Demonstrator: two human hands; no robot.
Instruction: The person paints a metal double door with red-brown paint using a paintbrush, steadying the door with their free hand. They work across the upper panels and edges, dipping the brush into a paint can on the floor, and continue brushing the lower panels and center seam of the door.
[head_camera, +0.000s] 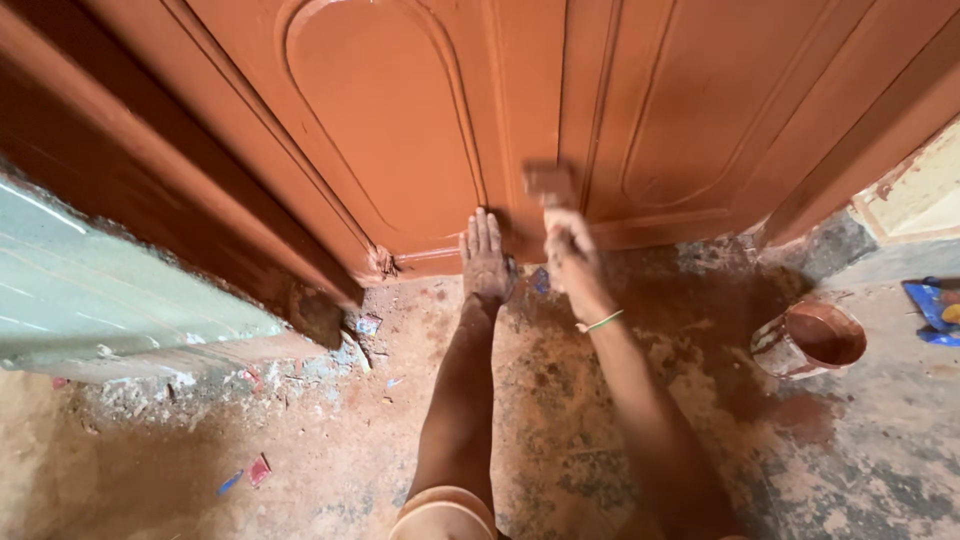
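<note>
My right hand (568, 262), with a green band at the wrist, grips a paintbrush (549, 186) whose blurred head lies against the lower part of a reddish-brown panelled door (385, 130). The left hand (485, 258) rests flat with its fingers stretched out, at the door's bottom edge just left of the brush, and it holds nothing. Both hands are smeared with the same reddish-brown paint.
An open can of reddish-brown paint (808, 340) stands on the stained concrete floor (560, 440) to the right. A pale green wall (90, 300) juts in at the left, with rubble and scraps along its foot. Something blue (935, 308) lies at the right edge.
</note>
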